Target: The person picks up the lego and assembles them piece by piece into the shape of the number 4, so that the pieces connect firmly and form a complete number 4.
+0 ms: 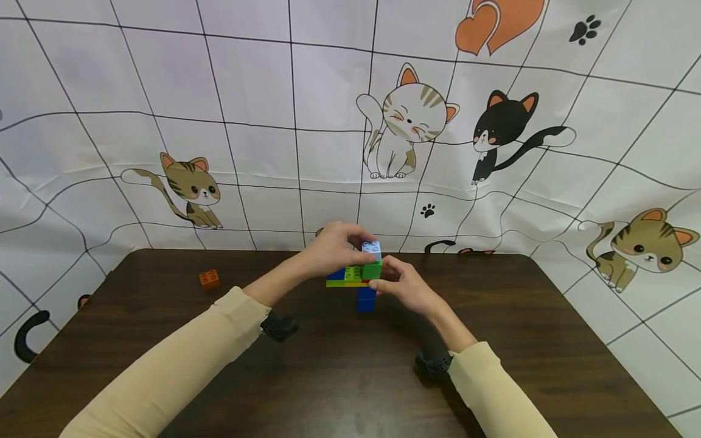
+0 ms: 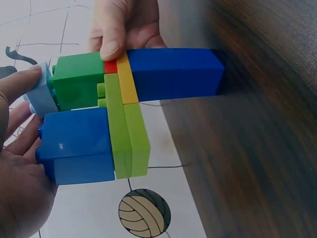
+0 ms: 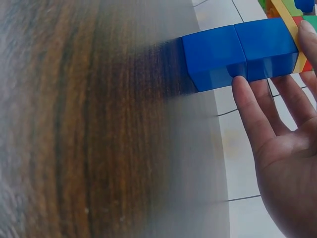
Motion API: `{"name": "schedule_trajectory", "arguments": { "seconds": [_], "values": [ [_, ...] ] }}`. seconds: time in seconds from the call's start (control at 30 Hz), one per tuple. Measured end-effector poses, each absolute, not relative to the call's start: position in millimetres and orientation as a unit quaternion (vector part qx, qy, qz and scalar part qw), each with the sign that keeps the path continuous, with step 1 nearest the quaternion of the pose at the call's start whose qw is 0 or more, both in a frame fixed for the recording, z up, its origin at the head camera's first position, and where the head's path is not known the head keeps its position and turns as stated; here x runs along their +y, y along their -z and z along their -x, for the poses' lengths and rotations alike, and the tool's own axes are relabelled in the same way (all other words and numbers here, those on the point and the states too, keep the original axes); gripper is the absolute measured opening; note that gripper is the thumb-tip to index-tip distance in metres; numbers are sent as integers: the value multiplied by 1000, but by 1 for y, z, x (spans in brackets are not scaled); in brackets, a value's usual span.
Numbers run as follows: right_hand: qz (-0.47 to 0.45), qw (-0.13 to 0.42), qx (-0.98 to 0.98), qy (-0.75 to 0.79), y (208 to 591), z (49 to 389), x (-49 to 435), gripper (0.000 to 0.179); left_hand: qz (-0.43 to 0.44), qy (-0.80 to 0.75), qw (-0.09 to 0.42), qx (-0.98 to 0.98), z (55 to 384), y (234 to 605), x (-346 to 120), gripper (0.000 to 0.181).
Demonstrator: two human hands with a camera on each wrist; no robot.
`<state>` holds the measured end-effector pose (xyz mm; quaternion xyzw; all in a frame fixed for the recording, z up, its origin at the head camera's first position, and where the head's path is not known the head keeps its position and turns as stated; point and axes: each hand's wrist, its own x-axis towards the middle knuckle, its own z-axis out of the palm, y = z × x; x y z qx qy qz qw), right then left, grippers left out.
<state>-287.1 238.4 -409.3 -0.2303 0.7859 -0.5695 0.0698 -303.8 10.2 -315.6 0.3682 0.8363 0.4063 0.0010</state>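
Observation:
A structure of toy building bricks stands upright on the table. Two stacked blue bricks (image 3: 237,54) form its foot; above them come a thin yellow plate (image 2: 127,79), a red plate (image 2: 110,67) and lime plates (image 2: 130,141) jutting out to the left. On top sit a blue brick (image 2: 77,146) and a green brick (image 2: 79,79). My left hand (image 1: 336,250) pinches the light blue brick (image 1: 371,248) on top of the green one. My right hand (image 1: 408,286) holds the structure from the right, thumb at the red plate and fingers behind.
An orange brick (image 1: 209,278) lies by itself to the left on the dark wooden table (image 1: 328,377). Behind the table's far edge hangs a white sheet (image 1: 252,73) with grid lines and cartoon cats.

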Motion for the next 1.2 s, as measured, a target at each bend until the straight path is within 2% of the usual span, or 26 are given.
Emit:
{"name": "schedule_trajectory", "arguments": {
  "seconds": [0.43, 1.07, 1.2],
  "values": [
    [230, 70, 790, 563, 407, 287, 236, 30, -398, -402, -58, 822, 304, 325, 13, 28],
    [226, 69, 794, 560, 406, 286, 235, 32, -396, -402, -75, 822, 307, 333, 11, 29],
    [223, 67, 796, 558, 406, 286, 237, 35, -404, -384, -63, 828, 307, 330, 14, 29]
  ]
}}
